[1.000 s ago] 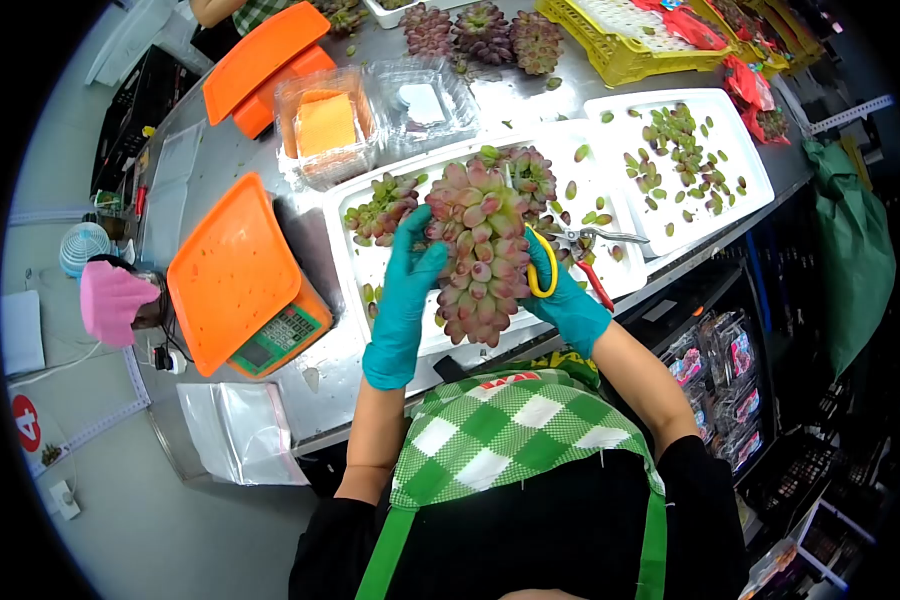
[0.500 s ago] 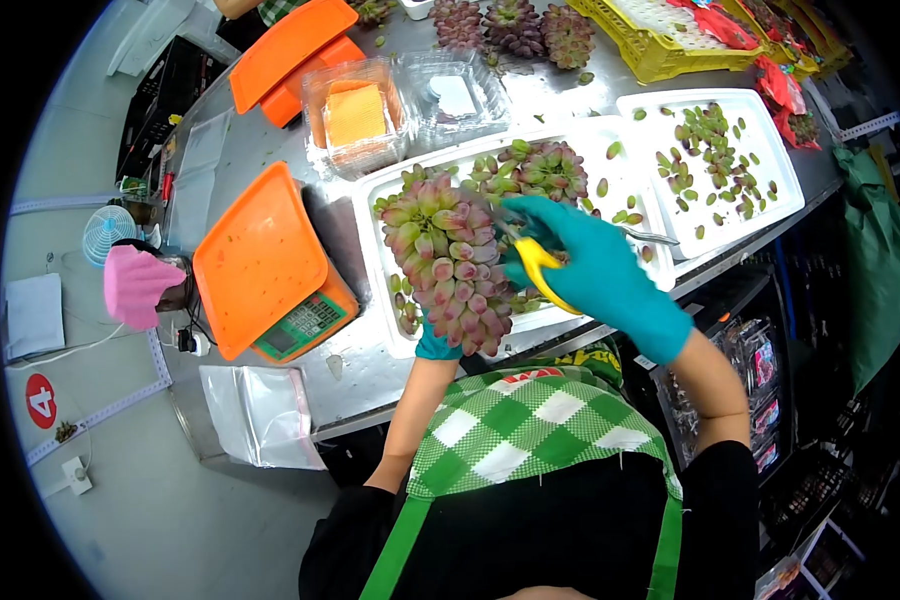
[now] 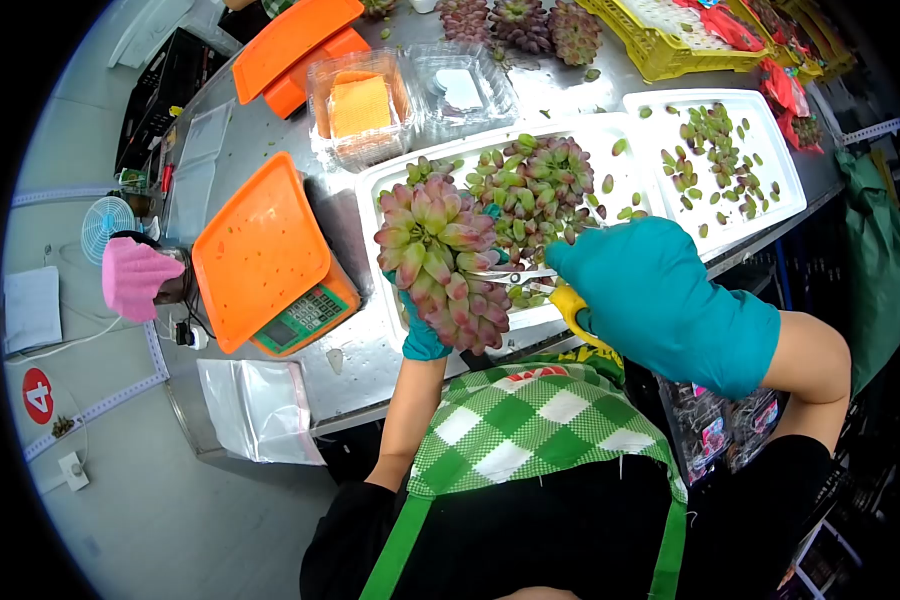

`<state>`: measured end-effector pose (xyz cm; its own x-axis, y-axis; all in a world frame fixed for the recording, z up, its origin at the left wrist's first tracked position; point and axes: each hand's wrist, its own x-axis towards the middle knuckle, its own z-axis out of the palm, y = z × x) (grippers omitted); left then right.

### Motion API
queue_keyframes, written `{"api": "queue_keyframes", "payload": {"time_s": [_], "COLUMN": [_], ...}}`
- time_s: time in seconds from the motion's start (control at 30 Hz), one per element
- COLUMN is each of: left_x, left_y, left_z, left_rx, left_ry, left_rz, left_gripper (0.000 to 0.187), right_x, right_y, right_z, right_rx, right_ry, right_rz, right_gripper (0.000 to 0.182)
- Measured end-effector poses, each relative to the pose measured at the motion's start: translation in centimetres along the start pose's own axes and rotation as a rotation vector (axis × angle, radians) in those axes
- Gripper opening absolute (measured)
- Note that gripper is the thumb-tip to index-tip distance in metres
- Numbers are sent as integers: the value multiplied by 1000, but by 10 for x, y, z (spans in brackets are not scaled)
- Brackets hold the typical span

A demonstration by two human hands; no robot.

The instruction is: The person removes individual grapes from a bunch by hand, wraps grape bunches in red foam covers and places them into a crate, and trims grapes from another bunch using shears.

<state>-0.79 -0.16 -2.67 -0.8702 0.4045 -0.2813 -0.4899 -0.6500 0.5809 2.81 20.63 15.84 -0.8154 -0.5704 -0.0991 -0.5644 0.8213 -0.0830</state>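
A large pink-green succulent cluster (image 3: pixel 440 245) is held over the near left of a white tray (image 3: pixel 369 190). My gloved left hand (image 3: pixel 422 330) grips it from below and behind, with much of the hand hidden by the rosettes. My gloved right hand (image 3: pixel 660 300) is closed on the yellow handles of scissors (image 3: pixel 574 306). The scissor blades point left and reach the right side of the cluster. Other succulents (image 3: pixel 540 185) and loose leaves lie in the tray behind the cluster.
A second white tray (image 3: pixel 715 165) with loose leaves is at the right. An orange scale (image 3: pixel 265 250) stands at the left, a clear plastic box (image 3: pixel 360 110) behind. A yellow crate (image 3: pixel 660 50) and more succulents (image 3: pixel 520 25) sit at the back. A plastic bag (image 3: pixel 260 410) lies at the near edge.
My right hand has moved right and toward me and turned, so the scissors now point left at the cluster. The cluster has tilted and shifted slightly left in my left hand.
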Motion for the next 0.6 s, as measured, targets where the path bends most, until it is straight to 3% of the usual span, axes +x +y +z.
{"api": "queue_keyframes", "payload": {"time_s": [0.2,0.6], "left_x": [-2,-9], "left_y": [-2,-6], "left_z": [-1,3], "left_rx": [-2,-13], "left_ry": [14,25], "left_rz": [7,18], "left_gripper": [74,75], "right_x": [3,7], "right_y": [-27,-32], "right_z": [7,13], "right_rx": [-605,-466], "right_ry": [71,-45], "right_rz": [13,-12], "right_gripper": [23,44]}}
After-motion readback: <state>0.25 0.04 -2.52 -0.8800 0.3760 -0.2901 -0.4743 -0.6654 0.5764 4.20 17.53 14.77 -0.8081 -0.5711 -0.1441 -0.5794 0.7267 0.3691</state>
